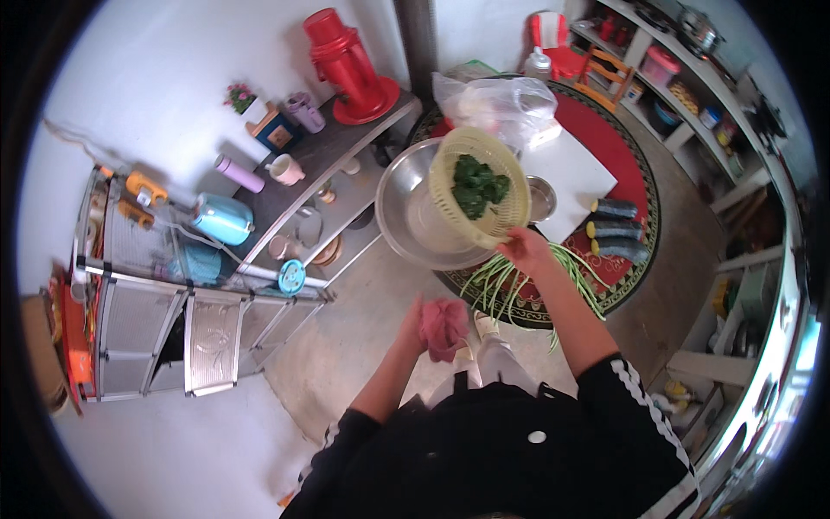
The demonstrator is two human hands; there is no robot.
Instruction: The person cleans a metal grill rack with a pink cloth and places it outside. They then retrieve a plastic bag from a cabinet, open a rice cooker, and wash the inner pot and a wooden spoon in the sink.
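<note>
My left hand (412, 326) is shut on a crumpled pink cloth (444, 329), held low in front of my body. With my right hand (524, 250) I grip the near rim of a pale yellow plastic colander (447, 194), which is tilted. Dark green leaves (476, 185) lie in it. The colander is over the right part of a wide stainless steel basin (405, 220), and hides some of it. Long green beans (499, 285) hang over the edge of the round red table, partly behind my right forearm.
On the round table (577, 123) are a white board (580, 175), a small metal bowl (540, 198), plastic bags (496, 104) and several dark green gourds (615, 229). A shelf unit at left holds a red thermos (350, 71) and a blue kettle (222, 218). Open shelves (697, 110) line the right.
</note>
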